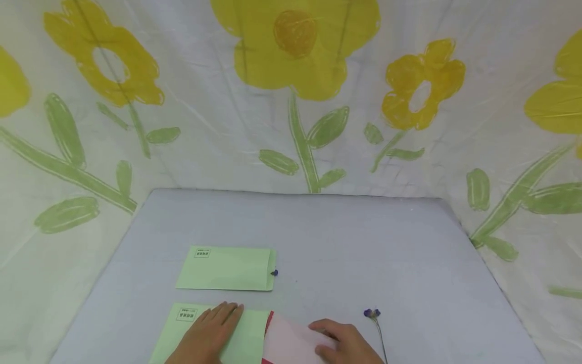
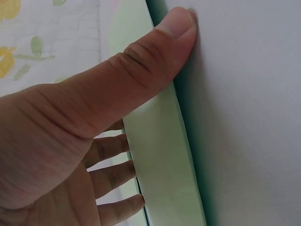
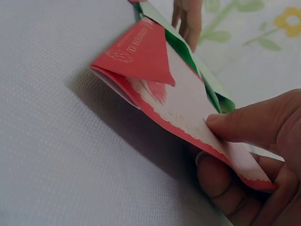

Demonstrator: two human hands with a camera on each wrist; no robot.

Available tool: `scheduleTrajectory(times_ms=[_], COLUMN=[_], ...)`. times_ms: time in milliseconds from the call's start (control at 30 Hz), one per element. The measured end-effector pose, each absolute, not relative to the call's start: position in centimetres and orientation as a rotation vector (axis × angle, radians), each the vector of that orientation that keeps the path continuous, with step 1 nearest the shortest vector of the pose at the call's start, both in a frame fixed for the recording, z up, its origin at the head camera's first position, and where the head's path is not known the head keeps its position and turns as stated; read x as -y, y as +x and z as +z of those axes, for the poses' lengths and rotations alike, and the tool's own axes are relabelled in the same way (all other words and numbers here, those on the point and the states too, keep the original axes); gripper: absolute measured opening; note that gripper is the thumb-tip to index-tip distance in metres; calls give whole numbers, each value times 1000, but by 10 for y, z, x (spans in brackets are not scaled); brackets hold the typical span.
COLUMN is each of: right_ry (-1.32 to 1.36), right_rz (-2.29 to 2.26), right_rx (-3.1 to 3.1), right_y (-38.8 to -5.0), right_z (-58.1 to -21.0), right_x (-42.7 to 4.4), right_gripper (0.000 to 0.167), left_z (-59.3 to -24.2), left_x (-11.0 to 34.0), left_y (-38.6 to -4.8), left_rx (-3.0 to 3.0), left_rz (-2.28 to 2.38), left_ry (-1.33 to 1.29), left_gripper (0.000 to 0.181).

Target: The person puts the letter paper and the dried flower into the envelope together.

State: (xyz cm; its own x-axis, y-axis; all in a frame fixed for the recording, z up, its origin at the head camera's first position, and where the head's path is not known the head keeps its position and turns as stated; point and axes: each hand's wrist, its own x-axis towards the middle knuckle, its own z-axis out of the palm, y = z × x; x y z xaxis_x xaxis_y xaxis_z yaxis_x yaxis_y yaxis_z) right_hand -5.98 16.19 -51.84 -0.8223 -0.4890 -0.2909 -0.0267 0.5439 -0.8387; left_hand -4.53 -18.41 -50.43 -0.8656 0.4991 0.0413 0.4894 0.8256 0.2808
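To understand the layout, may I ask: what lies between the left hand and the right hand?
In the head view: the right part of the nearer green envelope, then part of the pink, red-edged card.

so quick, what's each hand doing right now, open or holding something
Left hand: open, fingers straight, resting on the nearer pale green rectangular paper envelope.
Right hand: closed, pinching a red-edged, pale pink paper card.

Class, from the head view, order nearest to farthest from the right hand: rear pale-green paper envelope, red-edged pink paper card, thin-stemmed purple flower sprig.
1. Red-edged pink card, pinched in the right hand.
2. Thin-stemmed purple flower sprig, just right of the hand.
3. Rear pale-green envelope, farther back, to the left.
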Motion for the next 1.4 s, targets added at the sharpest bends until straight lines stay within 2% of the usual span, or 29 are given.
scheduleTrajectory(times_ms=[867, 967, 1200, 1400], right_ry=[-482, -438, -479, -494], right_rz=[-1207, -1234, -1259, -1304], right_rx=[-2266, -2227, -2256, -2254], right_y=[-67, -66, -67, -68], right_z=[-511, -510, -513, -512], right_x=[-160, -160, -160, -148], right_gripper=[34, 33, 31, 29], left_z=[-503, -503, -503, -499], left_x=[184, 183, 179, 178], left_y=[-45, -44, -38, -39], left_rx=[-2941, -2927, -2919, -2894], left_rz=[505, 558, 648, 638], left_ry=[793, 774, 733, 728], left_gripper=[124, 122, 103, 108])
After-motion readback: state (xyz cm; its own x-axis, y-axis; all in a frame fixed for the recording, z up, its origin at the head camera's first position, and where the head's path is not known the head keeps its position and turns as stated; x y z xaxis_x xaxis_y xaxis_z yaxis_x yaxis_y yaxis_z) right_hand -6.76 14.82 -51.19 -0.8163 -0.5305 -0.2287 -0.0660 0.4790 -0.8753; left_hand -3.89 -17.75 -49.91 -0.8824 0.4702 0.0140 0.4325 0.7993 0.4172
